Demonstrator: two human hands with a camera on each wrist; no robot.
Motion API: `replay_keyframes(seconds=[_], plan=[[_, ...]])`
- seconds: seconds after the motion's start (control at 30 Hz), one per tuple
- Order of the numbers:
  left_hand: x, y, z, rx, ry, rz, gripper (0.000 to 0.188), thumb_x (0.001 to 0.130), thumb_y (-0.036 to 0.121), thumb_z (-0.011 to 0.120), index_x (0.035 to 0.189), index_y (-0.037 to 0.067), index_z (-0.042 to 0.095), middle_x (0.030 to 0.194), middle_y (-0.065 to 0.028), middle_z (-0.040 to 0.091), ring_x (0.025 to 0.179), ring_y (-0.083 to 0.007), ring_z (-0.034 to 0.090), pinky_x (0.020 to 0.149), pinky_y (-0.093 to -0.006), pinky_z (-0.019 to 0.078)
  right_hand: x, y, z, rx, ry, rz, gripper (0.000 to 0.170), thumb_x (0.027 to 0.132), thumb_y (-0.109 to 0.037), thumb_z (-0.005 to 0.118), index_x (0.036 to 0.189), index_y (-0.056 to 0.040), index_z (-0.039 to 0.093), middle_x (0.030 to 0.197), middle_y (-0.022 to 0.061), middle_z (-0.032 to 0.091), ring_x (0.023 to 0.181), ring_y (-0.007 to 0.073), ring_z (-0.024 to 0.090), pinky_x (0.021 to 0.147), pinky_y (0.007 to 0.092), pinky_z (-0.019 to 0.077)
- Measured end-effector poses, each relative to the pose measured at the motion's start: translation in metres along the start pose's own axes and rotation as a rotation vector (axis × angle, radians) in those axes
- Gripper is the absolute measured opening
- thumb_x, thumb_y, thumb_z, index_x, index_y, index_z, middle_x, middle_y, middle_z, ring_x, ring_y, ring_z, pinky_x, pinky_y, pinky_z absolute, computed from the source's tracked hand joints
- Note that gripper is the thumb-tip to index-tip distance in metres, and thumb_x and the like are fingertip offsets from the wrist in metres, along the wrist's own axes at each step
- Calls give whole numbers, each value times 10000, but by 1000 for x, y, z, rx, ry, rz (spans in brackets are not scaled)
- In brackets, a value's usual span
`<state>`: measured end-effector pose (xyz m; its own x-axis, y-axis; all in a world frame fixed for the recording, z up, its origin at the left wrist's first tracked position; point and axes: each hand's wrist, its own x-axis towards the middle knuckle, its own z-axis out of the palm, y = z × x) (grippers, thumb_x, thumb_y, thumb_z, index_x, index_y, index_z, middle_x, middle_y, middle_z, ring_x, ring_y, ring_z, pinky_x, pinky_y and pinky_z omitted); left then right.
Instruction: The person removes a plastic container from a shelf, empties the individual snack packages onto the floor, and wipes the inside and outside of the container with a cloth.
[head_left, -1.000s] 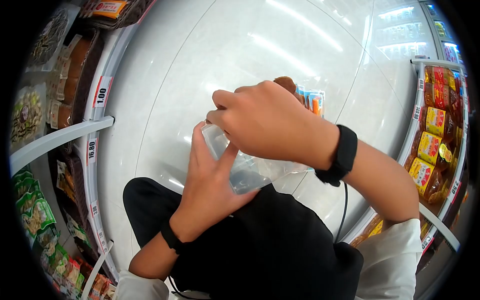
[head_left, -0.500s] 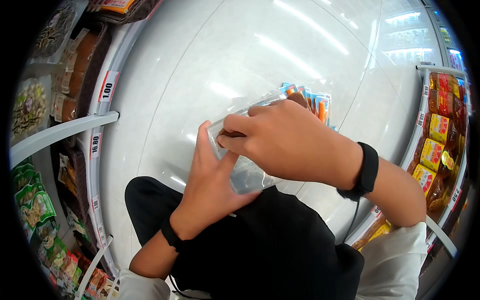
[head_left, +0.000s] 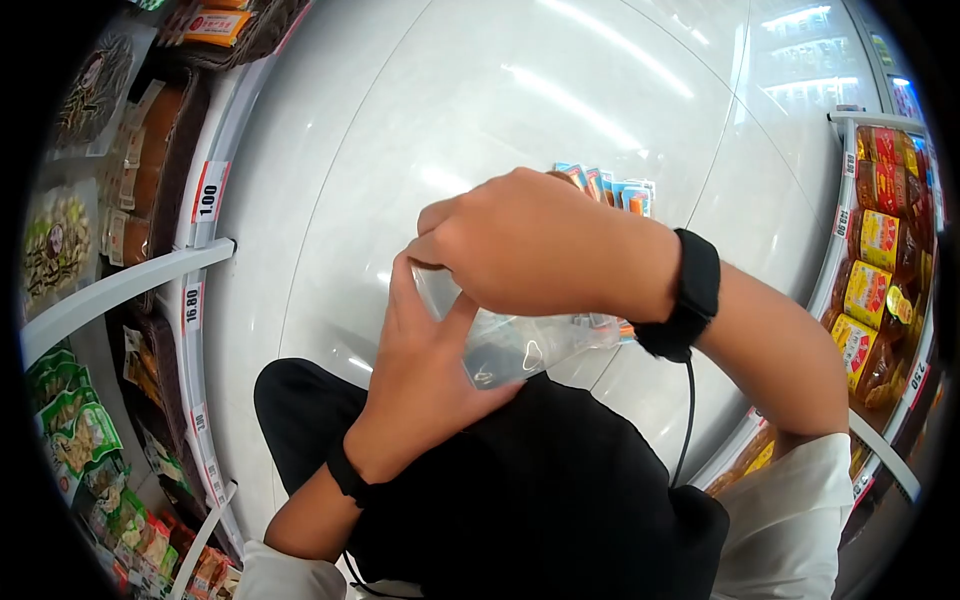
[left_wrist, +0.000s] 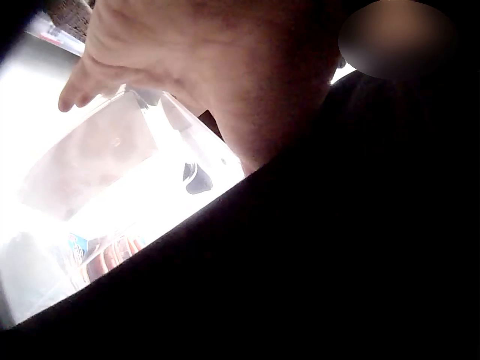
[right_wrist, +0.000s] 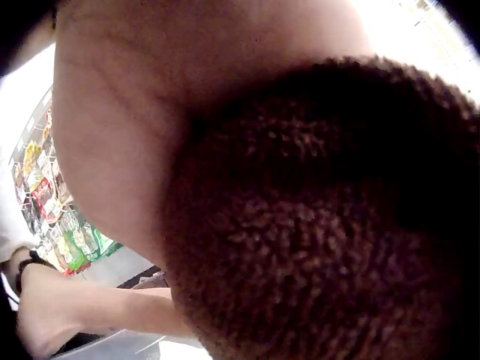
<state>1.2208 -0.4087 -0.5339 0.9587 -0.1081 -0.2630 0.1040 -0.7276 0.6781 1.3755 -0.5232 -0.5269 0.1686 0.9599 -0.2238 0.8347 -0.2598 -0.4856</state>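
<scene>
A clear plastic box is held by the left hand, its thumb and fingers spread around the near end; the same box hangs beside that palm in the left wrist view. Above the box, the right hand grips a brown thing with curled fingers, mostly hidden behind the hand. Its brown fuzzy surface fills much of the right wrist view. Beyond the right hand lie several blue packets with orange contents, partly covered by the forearm.
Shelves with packaged food and a price rail run along the left. On the right stands another shelf of packs with yellow labels. Glossy floor tiles lie between them. The person's dark-clothed knee is near the box.
Since half a second ago the right hand has shifted left and turned over the box's end, hiding more of the brown thing. The left hand keeps its hold, nearly still.
</scene>
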Motion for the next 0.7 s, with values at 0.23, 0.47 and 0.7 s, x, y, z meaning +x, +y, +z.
replay_keyframes(seconds=[0.23,0.47,0.7], plan=[[3,-8,-4,-72,0,-19,1036,580,298,921,1460,68,426,1502,-363,191,1395,-516,305,1109,-466,365,-35,2,-10,16,62,8,418,788,-1,615,1194,-88,671,1193,28,689,769,242,706,635,345,559],[9,-20,-5,-59,34,-43,1095,579,340,914,1506,109,377,1445,-399,230,1290,-540,414,1032,-458,445,-84,-5,4,-108,54,112,434,764,7,597,1195,-33,639,1265,45,645,728,257,712,619,374,563],[8,-14,-3,-118,2,-108,1164,566,309,929,1535,106,318,1496,-404,160,1387,-510,328,1107,-454,370,-119,-33,13,134,22,118,490,792,-48,609,1282,-70,615,1349,48,612,592,215,657,549,354,536]])
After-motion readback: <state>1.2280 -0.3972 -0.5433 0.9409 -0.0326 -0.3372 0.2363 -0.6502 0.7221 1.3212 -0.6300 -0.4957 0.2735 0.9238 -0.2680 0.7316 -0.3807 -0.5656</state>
